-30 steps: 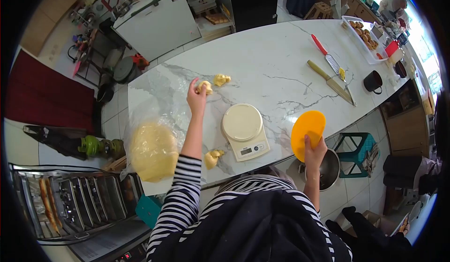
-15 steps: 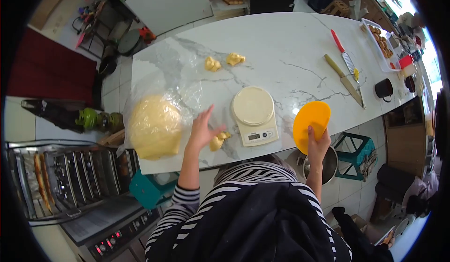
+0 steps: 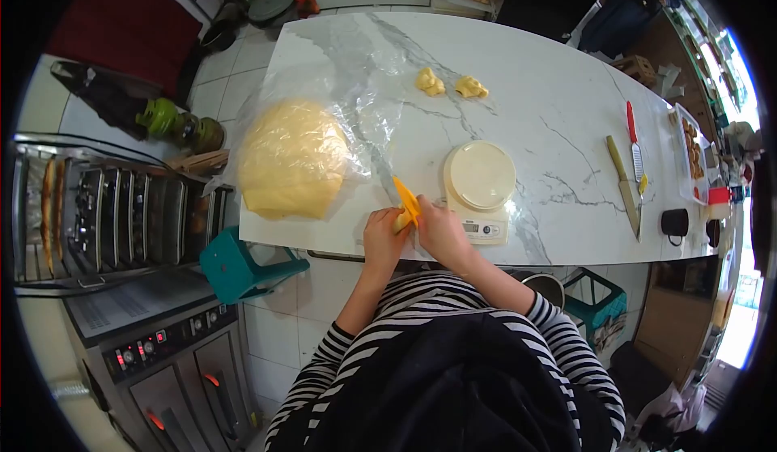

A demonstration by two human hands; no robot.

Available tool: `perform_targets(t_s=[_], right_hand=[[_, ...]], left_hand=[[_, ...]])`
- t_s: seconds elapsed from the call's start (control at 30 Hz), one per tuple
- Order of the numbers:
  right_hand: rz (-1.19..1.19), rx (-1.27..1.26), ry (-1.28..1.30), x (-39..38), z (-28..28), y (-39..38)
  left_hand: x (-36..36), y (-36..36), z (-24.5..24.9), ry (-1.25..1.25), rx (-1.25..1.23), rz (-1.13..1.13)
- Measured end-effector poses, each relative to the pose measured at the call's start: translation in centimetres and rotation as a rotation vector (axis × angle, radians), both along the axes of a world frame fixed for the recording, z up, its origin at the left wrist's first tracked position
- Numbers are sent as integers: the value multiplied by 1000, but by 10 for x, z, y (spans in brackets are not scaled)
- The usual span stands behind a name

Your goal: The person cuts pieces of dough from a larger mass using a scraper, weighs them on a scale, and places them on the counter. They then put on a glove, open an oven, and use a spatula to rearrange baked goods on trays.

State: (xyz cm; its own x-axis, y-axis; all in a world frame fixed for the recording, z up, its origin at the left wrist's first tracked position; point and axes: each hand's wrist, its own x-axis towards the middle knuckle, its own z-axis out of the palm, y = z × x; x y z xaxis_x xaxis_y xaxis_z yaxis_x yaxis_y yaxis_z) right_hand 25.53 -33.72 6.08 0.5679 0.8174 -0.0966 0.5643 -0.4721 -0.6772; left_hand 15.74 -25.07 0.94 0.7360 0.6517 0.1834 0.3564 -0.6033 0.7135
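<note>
Scraper (image 3: 407, 201) now edge-on against pale yellow dough lump (image 3: 401, 223) by left hand (image 3: 382, 239)

Near edge: left hand (image 3: 383, 237) and right hand (image 3: 441, 229) fill the gap between dough mound (image 3: 291, 161) and scale (image 3: 479, 178)
Centre: tabletop (image 3: 550, 112) bare between scale and knife (image 3: 623, 186)
Far edge: two small dough pieces (image 3: 430, 82), open around them
Right end: knife, grater (image 3: 635, 146), mug (image 3: 673, 222) crowd it
</note>
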Motion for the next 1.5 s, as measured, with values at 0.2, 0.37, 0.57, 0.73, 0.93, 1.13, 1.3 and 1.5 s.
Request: perform_targets(t_s=[0.2, 0.37, 0.57, 0.73, 0.93, 1.13, 1.3, 1.5], right_hand=[[9, 43, 4, 24, -13, 51], [87, 124, 103, -2, -12, -21], [-461, 286, 158, 40, 21, -98], [-783, 453, -16, 72, 41, -114], [-836, 406, -64, 54, 41, -134], [-1042, 438, -55, 44, 10, -180], [-1026, 393, -89, 45, 11, -179], [-934, 414, -70, 52, 24, -155]], left_hand=[[-12, 3, -1, -7, -83, 4], [-24, 3, 3, -103, -157, 136], [7, 10, 27, -472, -444, 150], [94, -12, 47, -315, -600, -218], [124, -23, 32, 11, 128, -475], [46, 8, 3, 197, 118, -356], [18, 14, -8, 5, 72, -376], [-3, 22, 12, -40, -173, -243]])
